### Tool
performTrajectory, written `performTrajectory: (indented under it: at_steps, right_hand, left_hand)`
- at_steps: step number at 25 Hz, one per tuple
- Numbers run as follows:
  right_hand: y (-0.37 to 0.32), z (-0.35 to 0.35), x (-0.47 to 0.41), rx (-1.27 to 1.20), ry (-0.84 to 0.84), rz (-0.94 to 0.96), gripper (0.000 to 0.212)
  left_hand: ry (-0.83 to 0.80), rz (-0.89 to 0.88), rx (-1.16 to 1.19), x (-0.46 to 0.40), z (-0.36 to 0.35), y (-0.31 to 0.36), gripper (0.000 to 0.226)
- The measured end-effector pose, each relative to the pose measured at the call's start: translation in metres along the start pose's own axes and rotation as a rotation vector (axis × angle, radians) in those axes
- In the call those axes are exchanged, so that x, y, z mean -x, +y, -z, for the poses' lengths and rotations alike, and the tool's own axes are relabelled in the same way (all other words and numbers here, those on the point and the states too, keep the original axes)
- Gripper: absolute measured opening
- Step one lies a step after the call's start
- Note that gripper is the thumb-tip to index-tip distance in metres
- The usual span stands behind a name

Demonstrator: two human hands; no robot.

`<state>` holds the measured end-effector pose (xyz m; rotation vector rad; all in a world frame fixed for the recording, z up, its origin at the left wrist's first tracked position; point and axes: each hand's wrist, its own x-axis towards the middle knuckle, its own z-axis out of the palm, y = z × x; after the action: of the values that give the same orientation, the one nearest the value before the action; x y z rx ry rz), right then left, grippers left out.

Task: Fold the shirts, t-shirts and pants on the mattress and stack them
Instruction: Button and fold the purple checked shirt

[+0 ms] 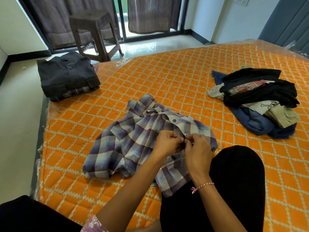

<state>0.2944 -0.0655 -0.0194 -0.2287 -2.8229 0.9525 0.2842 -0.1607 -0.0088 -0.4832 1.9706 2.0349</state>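
Left hand and right hand both pinch the button placket of a crumpled plaid shirt, soft woven cotton, lying mid-mattress before the knees. Mattress is orange, diamond-quilted, plastic-wrapped. Far left corner: squared stack of folded shirts, dark one on top. Right: loose heap of unfolded clothes.
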Motion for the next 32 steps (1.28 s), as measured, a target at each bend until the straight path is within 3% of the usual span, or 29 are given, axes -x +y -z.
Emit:
performTrajectory:
  at_steps: [3, 8, 14, 17, 21, 23, 26, 29, 32]
  right_hand:
    - [0.008, -0.005, -0.006, -0.149, -0.005, -0.032, 0.010]
    - [0.005, -0.004, -0.012, -0.515, -0.075, -0.214, 0.018]
    - [0.001, 0.010, -0.039, -0.881, -0.406, -0.505, 0.020]
    - [0.002, 0.011, -0.050, -0.665, -0.459, -0.356, 0.018]
    - [-0.009, 0.004, -0.049, -0.129, -0.281, -0.003, 0.014]
    - [-0.017, 0.004, -0.048, 0.038, -0.227, 0.055, 0.016]
    - [-0.026, 0.001, -0.047, 0.021, -0.229, 0.100, 0.018]
    - [-0.033, -0.002, -0.045, 0.090, -0.111, 0.173, 0.020]
    - [-0.034, 0.001, -0.051, -0.019, -0.094, 0.229, 0.015]
  left_hand:
    - [-0.053, 0.023, 0.086, 0.000, 0.003, -0.001, 0.019]
    - [0.006, -0.007, 0.133, -0.006, -0.003, -0.007, 0.015]
    - [0.059, -0.027, 0.200, -0.016, 0.001, -0.012, 0.019]
    - [0.066, -0.028, 0.220, -0.019, 0.001, -0.011, 0.017]
    - [0.119, 0.025, 0.322, -0.020, -0.001, -0.010, 0.017]
    - [0.155, 0.026, 0.349, -0.019, -0.002, -0.008, 0.020]
    - [0.210, -0.014, 0.359, -0.016, -0.002, -0.005, 0.026]
    - [0.211, -0.061, 0.436, -0.015, 0.001, 0.004, 0.017]
    - [0.193, -0.071, 0.520, -0.014, 0.007, 0.010, 0.014]
